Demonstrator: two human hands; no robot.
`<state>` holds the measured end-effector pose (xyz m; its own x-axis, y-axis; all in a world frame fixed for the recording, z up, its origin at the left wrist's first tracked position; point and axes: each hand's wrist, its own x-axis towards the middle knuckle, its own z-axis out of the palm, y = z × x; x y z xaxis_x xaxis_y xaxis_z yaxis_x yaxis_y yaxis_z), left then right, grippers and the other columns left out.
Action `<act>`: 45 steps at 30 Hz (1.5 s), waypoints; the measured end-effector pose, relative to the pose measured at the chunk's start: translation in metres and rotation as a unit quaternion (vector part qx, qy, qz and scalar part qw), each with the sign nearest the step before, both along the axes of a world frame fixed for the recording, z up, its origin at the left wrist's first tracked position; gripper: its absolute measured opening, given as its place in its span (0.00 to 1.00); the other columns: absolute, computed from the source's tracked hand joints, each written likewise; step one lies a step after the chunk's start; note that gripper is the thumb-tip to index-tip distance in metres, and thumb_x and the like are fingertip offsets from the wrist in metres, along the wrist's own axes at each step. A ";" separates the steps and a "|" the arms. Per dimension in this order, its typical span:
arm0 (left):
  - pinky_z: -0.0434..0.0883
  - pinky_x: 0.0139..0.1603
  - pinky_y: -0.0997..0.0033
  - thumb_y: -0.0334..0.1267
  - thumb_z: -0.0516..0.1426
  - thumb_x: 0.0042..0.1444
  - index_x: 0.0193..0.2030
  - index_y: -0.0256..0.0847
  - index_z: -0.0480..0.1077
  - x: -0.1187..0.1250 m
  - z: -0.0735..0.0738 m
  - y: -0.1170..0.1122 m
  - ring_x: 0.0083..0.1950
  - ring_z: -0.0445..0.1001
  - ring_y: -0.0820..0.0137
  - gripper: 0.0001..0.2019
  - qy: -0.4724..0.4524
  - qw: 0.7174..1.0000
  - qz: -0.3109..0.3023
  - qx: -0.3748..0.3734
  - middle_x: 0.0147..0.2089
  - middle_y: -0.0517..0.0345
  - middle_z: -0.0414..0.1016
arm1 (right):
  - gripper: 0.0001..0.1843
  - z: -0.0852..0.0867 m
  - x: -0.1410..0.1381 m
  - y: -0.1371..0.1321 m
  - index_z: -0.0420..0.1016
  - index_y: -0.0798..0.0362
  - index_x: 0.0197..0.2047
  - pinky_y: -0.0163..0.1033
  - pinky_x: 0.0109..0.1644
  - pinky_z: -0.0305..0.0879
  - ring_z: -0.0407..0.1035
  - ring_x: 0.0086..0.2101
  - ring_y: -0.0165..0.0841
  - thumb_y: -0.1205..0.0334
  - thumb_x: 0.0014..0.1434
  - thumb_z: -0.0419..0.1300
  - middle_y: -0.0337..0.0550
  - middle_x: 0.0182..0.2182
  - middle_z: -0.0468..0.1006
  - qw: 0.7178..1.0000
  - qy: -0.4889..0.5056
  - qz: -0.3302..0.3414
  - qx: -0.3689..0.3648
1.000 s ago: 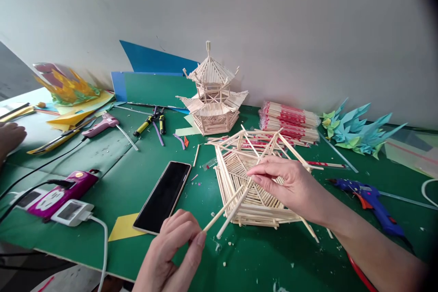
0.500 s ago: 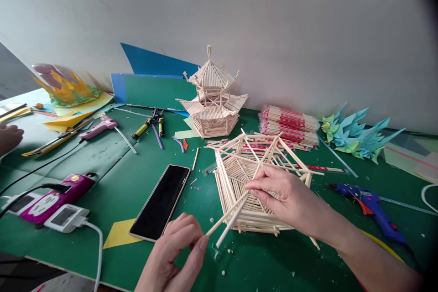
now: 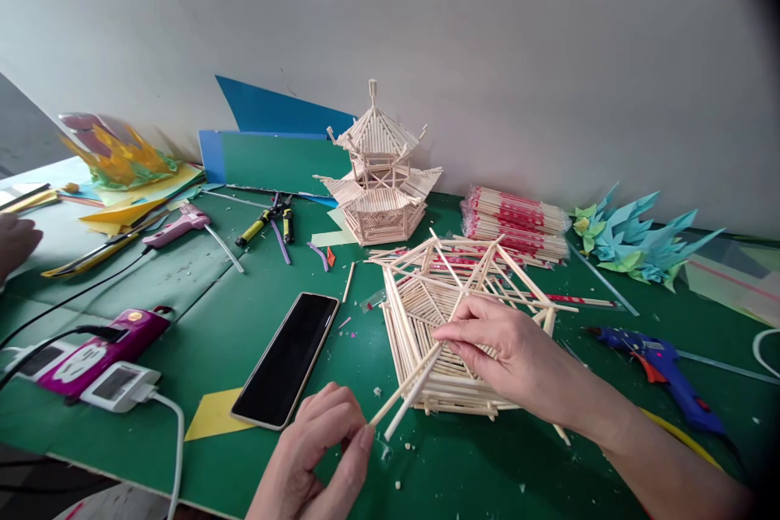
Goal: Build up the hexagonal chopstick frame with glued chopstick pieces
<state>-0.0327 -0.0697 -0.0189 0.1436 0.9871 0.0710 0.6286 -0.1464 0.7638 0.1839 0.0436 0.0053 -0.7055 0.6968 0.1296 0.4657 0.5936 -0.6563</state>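
Between the fingertips of my left hand [image 3: 322, 447] is the lower end of a thin wooden stick [image 3: 402, 392]. My right hand [image 3: 505, 345] pinches the same stick near its upper end, above the front left of a six-sided stick framework [image 3: 426, 301]. Just beside it, a second stick [image 3: 407, 406] slopes out from the framework almost parallel. My right palm and forearm hide part of the framework's right side. Behind it stands a finished-looking pagoda model [image 3: 383, 179] of the same sticks.
A blue glue gun [image 3: 661, 370] lies on the right, a phone [image 3: 286, 361] on the left. Packs of chopsticks [image 3: 515, 219] lie behind. A purple power strip [image 3: 103, 349], pink glue gun [image 3: 176, 227] and pliers [image 3: 265, 223] are farther left. Another person's hand [image 3: 15, 244] shows at the left edge.
My left hand has shifted very slightly to the right, and my right hand slightly left. Both keep their pinch on the stick; the framework stays in place.
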 end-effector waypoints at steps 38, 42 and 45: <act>0.64 0.36 0.67 0.24 0.57 0.49 0.37 0.40 0.66 0.020 -0.011 -0.011 0.31 0.69 0.70 0.10 0.183 0.939 0.093 0.276 0.27 0.61 0.72 | 0.15 0.000 0.002 -0.002 0.76 0.49 0.46 0.40 0.40 0.64 0.68 0.35 0.31 0.70 0.60 0.52 0.42 0.34 0.72 1.000 0.002 0.011 0.010; 0.64 0.36 0.66 0.24 0.57 0.48 0.36 0.40 0.65 0.020 -0.010 -0.012 0.31 0.69 0.70 0.10 0.186 0.940 0.091 0.273 0.26 0.61 0.71 | 0.15 0.002 0.003 -0.002 0.76 0.48 0.46 0.40 0.39 0.65 0.68 0.35 0.32 0.70 0.61 0.52 0.42 0.34 0.73 1.000 0.002 0.011 0.015; 0.63 0.37 0.66 0.24 0.57 0.48 0.35 0.41 0.65 0.019 -0.011 -0.013 0.31 0.68 0.70 0.10 0.182 0.940 0.090 0.274 0.26 0.61 0.71 | 0.15 0.002 0.003 -0.002 0.76 0.48 0.46 0.40 0.40 0.65 0.68 0.35 0.32 0.70 0.60 0.52 0.42 0.34 0.73 1.000 -0.001 0.014 0.013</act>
